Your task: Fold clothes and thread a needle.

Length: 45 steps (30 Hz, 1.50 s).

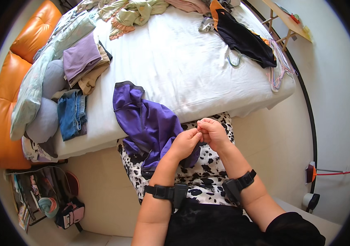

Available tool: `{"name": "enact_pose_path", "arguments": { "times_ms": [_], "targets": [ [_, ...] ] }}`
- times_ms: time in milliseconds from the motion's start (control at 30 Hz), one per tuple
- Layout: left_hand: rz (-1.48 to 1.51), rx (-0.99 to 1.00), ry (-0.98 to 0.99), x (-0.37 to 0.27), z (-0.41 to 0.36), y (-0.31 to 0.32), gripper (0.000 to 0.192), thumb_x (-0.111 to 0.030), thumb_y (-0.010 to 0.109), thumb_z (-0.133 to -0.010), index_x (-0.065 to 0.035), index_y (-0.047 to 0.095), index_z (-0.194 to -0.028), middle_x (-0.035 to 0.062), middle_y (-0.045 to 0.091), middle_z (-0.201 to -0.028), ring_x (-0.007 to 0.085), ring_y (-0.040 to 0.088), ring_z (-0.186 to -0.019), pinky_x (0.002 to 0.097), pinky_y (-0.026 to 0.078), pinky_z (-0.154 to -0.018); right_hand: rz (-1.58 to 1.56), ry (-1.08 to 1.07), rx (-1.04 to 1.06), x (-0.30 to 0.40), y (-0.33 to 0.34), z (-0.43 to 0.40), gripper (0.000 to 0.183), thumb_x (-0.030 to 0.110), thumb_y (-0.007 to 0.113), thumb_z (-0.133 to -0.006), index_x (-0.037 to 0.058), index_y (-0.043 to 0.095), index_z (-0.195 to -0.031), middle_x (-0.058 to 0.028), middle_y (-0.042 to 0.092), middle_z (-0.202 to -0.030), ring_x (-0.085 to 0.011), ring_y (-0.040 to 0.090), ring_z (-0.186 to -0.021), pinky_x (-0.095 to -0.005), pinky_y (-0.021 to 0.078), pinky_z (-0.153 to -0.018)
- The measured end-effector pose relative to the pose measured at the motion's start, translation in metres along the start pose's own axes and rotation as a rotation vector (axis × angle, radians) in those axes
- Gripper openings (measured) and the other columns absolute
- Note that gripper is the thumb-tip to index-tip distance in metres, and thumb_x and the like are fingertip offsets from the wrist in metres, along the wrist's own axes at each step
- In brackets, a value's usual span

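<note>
A crumpled purple garment (150, 120) with a dark waistband lies over the bed's near edge and hangs down onto my lap, which is covered in black-and-white spotted fabric (205, 166). Above its right side, my left hand (187, 142) and my right hand (212, 132) meet, fingertips pinched together. Whether something small is between the fingers cannot be made out. To the left on the bed sit a folded mauve garment (82, 57) on top of brown ones and folded blue jeans (70, 113). A black and orange garment (242, 40) lies at the far right.
Plastic hangers (278, 77) rest at the right corner of the white-sheeted bed (175, 61). Rumpled clothes (135, 13) lie along its far side. Grey plush cushions (44, 123) and an orange headboard (5, 107) are left. A rack with books (24, 212) stands at lower left.
</note>
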<state>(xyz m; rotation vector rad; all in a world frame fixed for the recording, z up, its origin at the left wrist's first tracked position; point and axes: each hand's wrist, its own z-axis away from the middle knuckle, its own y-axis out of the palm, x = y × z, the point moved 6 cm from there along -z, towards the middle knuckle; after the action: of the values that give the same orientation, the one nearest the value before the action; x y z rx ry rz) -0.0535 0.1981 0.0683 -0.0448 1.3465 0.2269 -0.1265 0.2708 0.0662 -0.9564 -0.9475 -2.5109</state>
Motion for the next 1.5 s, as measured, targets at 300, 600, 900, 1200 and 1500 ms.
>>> {"name": "enact_pose_path", "arguments": {
  "times_ms": [300, 600, 900, 1200, 1500],
  "targets": [
    [0.060, -0.259, 0.095, -0.010, 0.017, -0.053, 0.024, -0.018, 0.048, -0.091, -0.0049, 0.056, -0.073, -0.0059, 0.047, -0.065, 0.0033, 0.039, -0.060, 0.0195, 0.034, -0.054, 0.007, -0.163, -0.439, 0.040, -0.146, -0.017, 0.012, 0.009, 0.061, -0.075, 0.0136, 0.053, -0.068, 0.0086, 0.038, -0.051, -0.0019, 0.027, -0.036, -0.0191, 0.0163, -0.032],
    [0.084, -0.154, 0.007, -0.011, 0.008, -0.041, 0.020, -0.017, 0.048, -0.093, -0.0051, 0.057, -0.080, -0.0059, 0.051, -0.074, 0.0021, 0.042, -0.069, 0.0158, 0.034, -0.064, 0.242, -0.072, -0.578, 0.052, -0.223, 0.042, 0.033, 0.038, 0.044, -0.092, 0.0113, 0.059, -0.104, -0.0016, 0.064, -0.082, -0.0089, 0.055, -0.070, -0.0239, 0.0415, -0.062],
    [0.187, -0.139, -0.120, -0.006, 0.003, -0.038, 0.021, -0.019, 0.048, -0.093, -0.0070, 0.058, -0.080, -0.0094, 0.047, -0.068, -0.0012, 0.037, -0.059, 0.0147, 0.029, -0.054, 0.683, 0.208, -0.856, 0.049, -0.315, 0.110, 0.027, 0.022, 0.051, -0.085, 0.0076, 0.057, -0.107, -0.0078, 0.065, -0.094, -0.0172, 0.061, -0.088, -0.0366, 0.0444, -0.080],
    [0.173, -0.156, -0.145, -0.002, 0.004, -0.043, 0.021, -0.021, 0.048, -0.094, -0.0075, 0.059, -0.082, -0.0095, 0.048, -0.070, -0.0013, 0.037, -0.060, 0.0139, 0.029, -0.056, 1.282, 0.093, -0.986, 0.056, -0.290, 0.109, 0.028, 0.016, 0.064, -0.077, 0.0033, 0.055, -0.101, -0.0110, 0.062, -0.089, -0.0213, 0.062, -0.077, -0.0354, 0.0492, -0.073],
    [0.636, -0.110, -0.035, -0.020, 0.008, -0.039, 0.046, 0.001, 0.036, -0.072, 0.0027, 0.053, -0.115, 0.0044, 0.057, -0.092, 0.0078, 0.053, -0.077, 0.0185, 0.042, -0.071, 0.902, -0.266, -0.134, 0.045, -0.056, 0.024, 0.028, 0.025, 0.066, -0.080, 0.0037, 0.060, -0.096, -0.0039, 0.062, -0.085, -0.0113, 0.056, -0.074, -0.0255, 0.0468, -0.068]
  ]
}}
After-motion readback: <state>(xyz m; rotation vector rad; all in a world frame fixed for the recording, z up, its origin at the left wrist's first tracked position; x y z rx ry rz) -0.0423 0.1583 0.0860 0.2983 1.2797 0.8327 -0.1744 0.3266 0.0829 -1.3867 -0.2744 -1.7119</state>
